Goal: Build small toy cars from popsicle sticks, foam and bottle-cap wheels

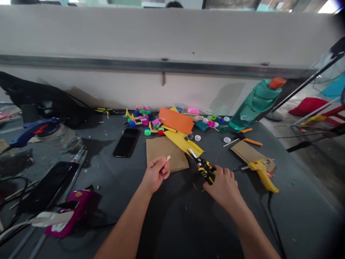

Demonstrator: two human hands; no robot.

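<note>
Two hands are at work over the dark table (172, 219); the left hand (156, 174) is curled up, and its thumb and first finger pinch a tiny pale stick (168, 158); one end pokes out past the fingers, above the brown card (159, 146). The right hand (224, 184) has its thumb and fingers around the handle ends of the pliers (199, 164); the metal tips point away from the person, close to the yellow paper (180, 141); I cannot tell if the pliers are lifted up or lie flat.

My guess is that the step in hand is work on the small stick, with the pliers as the helper tool; the two are near each other but well clear of touching. If the tool is to meet the stick, the move calls for a better squeeze on the handles, and for the left fingers to keep the stick's end poking out, safe from the tips; such a small bit could slip or drop.

Past the card lie some bright toys (145, 119) and orange paper (176, 120); the yellow glue gun (262, 173) sits to the right of the right hand.
</note>
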